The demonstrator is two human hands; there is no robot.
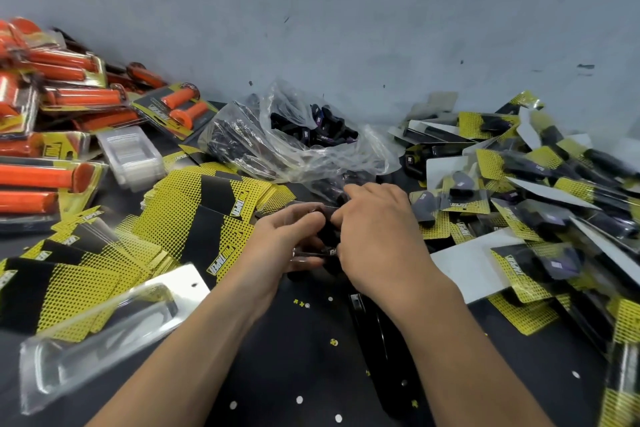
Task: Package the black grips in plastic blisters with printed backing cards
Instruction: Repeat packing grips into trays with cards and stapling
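Both hands meet at the middle of the dark table. My left hand (289, 239) curls its fingers round a clear plastic blister (306, 210) that holds a black grip (325, 236). My right hand (375, 232) lies over the grip's right side, its fingers curled onto the grip and blister; much of both is hidden under it. Yellow-and-black printed backing cards (194, 218) are spread to the left. A clear bag of loose black grips (311, 132) sits behind the hands. An empty blister (104, 333) lies at the lower left.
Packaged orange grips (52, 107) are piled at the far left, with a stack of empty blisters (133, 156) beside them. Finished black-grip packs (536, 191) are heaped on the right. A black stapler (377, 340) lies under my right forearm. A grey wall closes the back.
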